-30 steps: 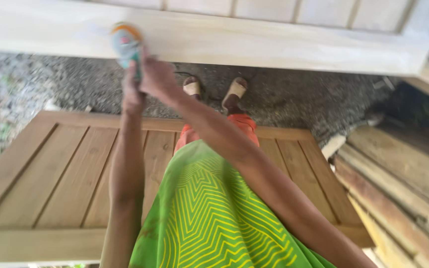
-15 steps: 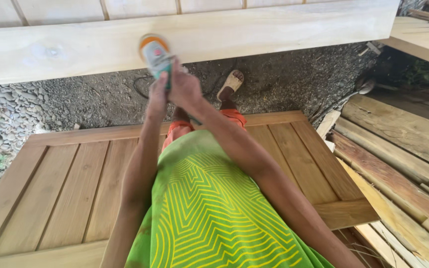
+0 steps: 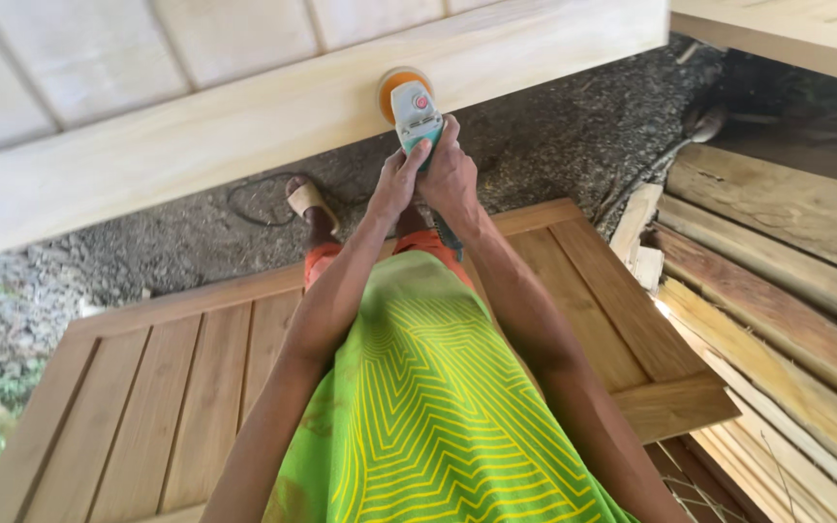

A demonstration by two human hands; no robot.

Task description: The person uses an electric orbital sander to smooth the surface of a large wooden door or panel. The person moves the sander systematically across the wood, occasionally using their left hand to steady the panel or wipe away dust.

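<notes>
Both my hands grip a small power sander (image 3: 413, 109) with a pale teal body and an orange round disc. My left hand (image 3: 395, 182) holds its rear from the left. My right hand (image 3: 452, 174) wraps the body from the right. The disc rests against the lower rail of a pale unfinished wooden door panel (image 3: 244, 126) that lies raised in front of me.
A brown slatted door panel (image 3: 147, 407) lies flat below me, under my green patterned shirt. Rough planks (image 3: 787, 291) are stacked at the right. Gravel ground (image 3: 573, 136), a thin cable loop (image 3: 254, 199) and my sandalled foot (image 3: 307, 203) show between the panels.
The sander and both hands have moved right along the pale rail, and the view has swung with them, showing more of the plank stack.
</notes>
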